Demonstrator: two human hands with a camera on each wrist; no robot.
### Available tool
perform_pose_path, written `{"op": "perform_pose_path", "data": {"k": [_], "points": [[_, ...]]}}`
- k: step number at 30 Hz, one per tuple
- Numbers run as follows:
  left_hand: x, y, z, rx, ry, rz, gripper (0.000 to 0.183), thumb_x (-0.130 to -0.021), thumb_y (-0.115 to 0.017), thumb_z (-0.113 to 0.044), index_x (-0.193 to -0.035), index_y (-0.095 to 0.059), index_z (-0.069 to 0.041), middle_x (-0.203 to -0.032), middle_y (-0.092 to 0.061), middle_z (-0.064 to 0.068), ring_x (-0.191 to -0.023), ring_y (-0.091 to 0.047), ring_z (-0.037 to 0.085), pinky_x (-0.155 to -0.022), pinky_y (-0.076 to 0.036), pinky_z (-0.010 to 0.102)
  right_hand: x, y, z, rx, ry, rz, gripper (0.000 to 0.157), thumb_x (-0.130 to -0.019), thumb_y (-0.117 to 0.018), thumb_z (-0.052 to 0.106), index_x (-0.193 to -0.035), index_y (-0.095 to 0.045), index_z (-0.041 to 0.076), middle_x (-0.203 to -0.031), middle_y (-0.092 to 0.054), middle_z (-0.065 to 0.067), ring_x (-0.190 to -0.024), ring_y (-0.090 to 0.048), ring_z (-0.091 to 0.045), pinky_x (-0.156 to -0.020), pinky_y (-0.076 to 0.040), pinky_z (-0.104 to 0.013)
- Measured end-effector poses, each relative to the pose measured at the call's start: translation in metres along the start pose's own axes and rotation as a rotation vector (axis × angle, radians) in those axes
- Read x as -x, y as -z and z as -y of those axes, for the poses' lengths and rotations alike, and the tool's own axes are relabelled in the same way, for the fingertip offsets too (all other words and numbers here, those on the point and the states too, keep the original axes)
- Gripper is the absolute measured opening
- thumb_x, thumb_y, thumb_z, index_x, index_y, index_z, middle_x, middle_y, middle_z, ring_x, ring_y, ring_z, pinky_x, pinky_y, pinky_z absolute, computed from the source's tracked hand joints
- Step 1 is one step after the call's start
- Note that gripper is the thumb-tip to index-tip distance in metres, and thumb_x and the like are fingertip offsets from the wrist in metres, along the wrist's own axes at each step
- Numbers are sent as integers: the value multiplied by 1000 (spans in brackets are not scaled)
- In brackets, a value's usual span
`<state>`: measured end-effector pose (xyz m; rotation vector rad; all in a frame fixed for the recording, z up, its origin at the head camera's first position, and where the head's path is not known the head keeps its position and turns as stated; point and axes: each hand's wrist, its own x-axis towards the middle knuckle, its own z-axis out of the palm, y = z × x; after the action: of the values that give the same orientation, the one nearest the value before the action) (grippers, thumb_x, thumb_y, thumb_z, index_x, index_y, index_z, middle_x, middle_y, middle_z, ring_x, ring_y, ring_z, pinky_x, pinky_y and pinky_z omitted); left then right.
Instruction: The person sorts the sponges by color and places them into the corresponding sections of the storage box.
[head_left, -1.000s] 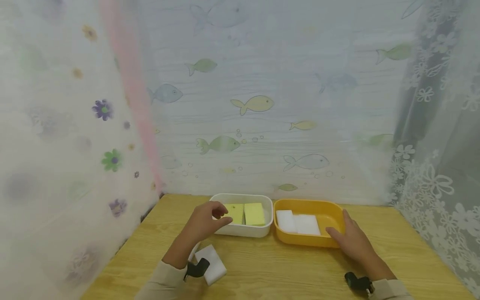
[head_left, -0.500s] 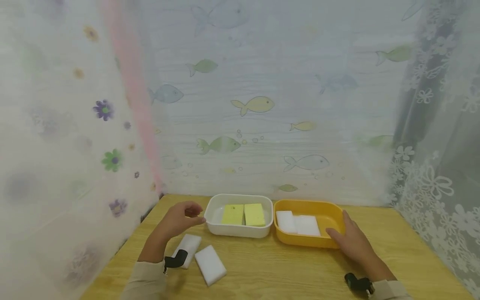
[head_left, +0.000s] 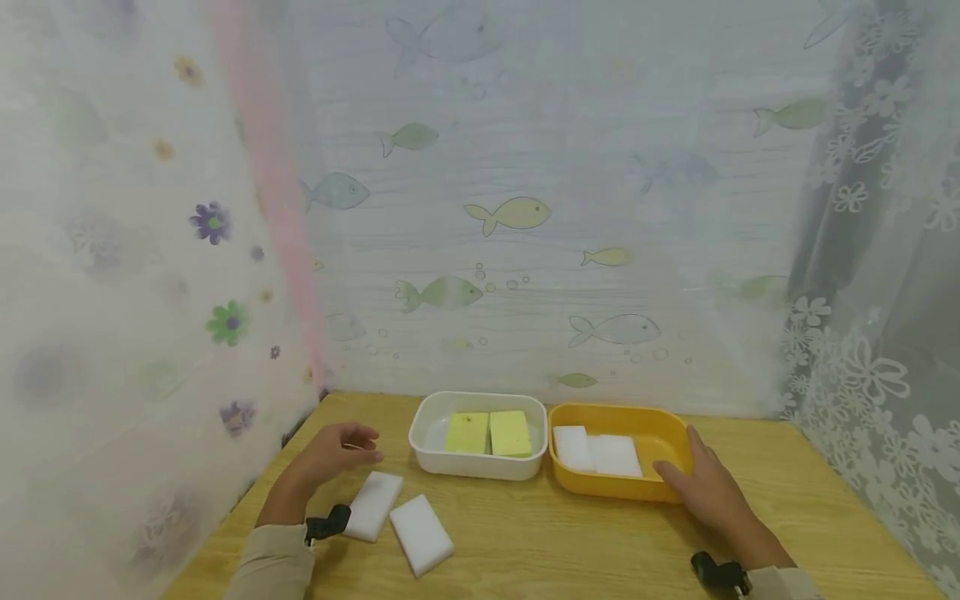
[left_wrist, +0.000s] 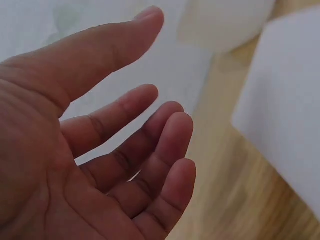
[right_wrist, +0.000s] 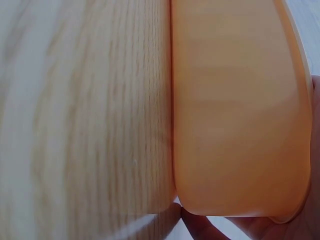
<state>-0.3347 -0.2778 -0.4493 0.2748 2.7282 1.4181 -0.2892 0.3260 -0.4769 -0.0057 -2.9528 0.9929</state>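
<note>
My left hand [head_left: 330,454] is held with loosely bent fingers and nothing in them, left of the white container [head_left: 476,467]. In the left wrist view its fingers [left_wrist: 172,142] are spread apart from the thumb, with a white sponge block [left_wrist: 287,105] to the right. My right hand [head_left: 712,492] grips the right end of the orange container [head_left: 663,446], thumb at the near rim. Inside it lie two white sponge blocks [head_left: 619,456], side by side. Two yellow sponges [head_left: 467,433] sit in the white container. The right wrist view shows the orange wall [right_wrist: 240,125] close up.
Another white sponge block [head_left: 422,535] lies on the wooden table [head_left: 570,550], right of the first one. The two containers stand close side by side. Behind is a curtain [head_left: 517,308] with fish prints; flowered sheets hang at both sides.
My left hand has moved left, away from over the white container, uncovering the yellow sponges and the left white sponge block on the table. My right hand keeps its grip on the orange container.
</note>
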Motion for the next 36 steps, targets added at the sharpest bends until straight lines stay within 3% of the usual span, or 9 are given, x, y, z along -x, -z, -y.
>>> {"op": "perform_pose_path", "data": {"k": [8,18,25,36], "points": [[3,-1,16,-2,112,83,63,-86,-86,-25,-137,-62,2,-119,-68,14,-101,-66,21,-84,-58,42,-2,1,0,12,-12,5,112,-101,-48,68,-161,14,-4,-163,-6,-43,-146,-18,-64,-113,-26,-77],[2,-1,19,-82,58,152,63,-81,-89,-20,-135,-65,4,-116,-71,11,-105,-64,22,-84,-56,37,-2,1,0,17,-3,-2,112,-101,-48,68,-162,14,-3,-163,-7,-43,-145,-19,-65,-112,-26,-78],[0,-3,20,-100,68,141,45,-82,-89,-21,-120,-74,-2,-111,-74,6,-97,-62,18,-79,-52,33,-2,-1,-2,22,0,-7,111,-101,-48,67,-162,13,-3,-162,-8,-44,-145,-20,-65,-112,-27,-77],[3,-4,18,-61,55,123,38,-83,-87,-17,-113,-71,0,-102,-68,7,-85,-56,20,-69,-48,34,-3,-1,-2,19,1,-6,111,-101,-48,67,-162,14,-2,-162,-8,-44,-145,-19,-65,-111,-27,-78]]}}
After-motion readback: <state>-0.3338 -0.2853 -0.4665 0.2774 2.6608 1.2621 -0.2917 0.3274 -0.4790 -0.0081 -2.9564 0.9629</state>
